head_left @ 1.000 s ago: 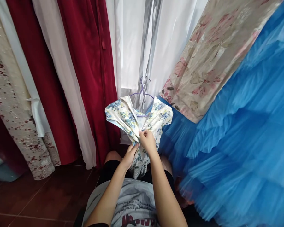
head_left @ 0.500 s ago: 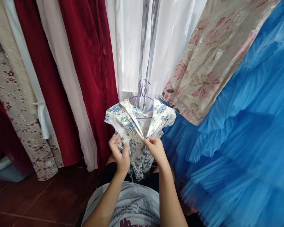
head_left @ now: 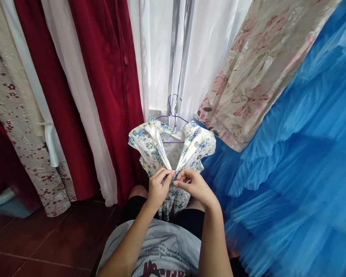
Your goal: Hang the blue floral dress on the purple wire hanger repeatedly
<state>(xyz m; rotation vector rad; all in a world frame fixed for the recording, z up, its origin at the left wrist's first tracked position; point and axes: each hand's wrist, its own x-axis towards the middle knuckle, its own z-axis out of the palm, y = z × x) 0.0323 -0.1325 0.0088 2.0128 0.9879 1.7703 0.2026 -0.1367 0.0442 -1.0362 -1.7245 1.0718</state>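
A white short-sleeved dress [head_left: 151, 148] with blue and yellow flowers hangs on a thin purple hanger [head_left: 181, 116], its V-shaped neckline facing me. My left hand [head_left: 160, 186] pinches the front edge at the bottom of the V between thumb and fingers. Close beside it, my right hand [head_left: 194, 186] has its fingers curled, with thumb and fingertips at the other front edge. The small spot between the two hands' fingertips is partly hidden. Below them the lower part of the dress [head_left: 170, 204] falls between my knees.
Dark red [head_left: 109, 77], pale pink [head_left: 75, 77] and cream garments hang at left. White cloth [head_left: 155, 57] hangs behind the hanger. A beige floral garment [head_left: 245, 84] and blue layered tulle [head_left: 300, 173] crowd the right. A light blue basin [head_left: 14, 207] sits on the tiled floor [head_left: 54, 246].
My left hand has moved right and up from the dress's side to its front edge, closing on it. My right hand has shifted slightly right, its fingers loosening. The neckline has spread wider.
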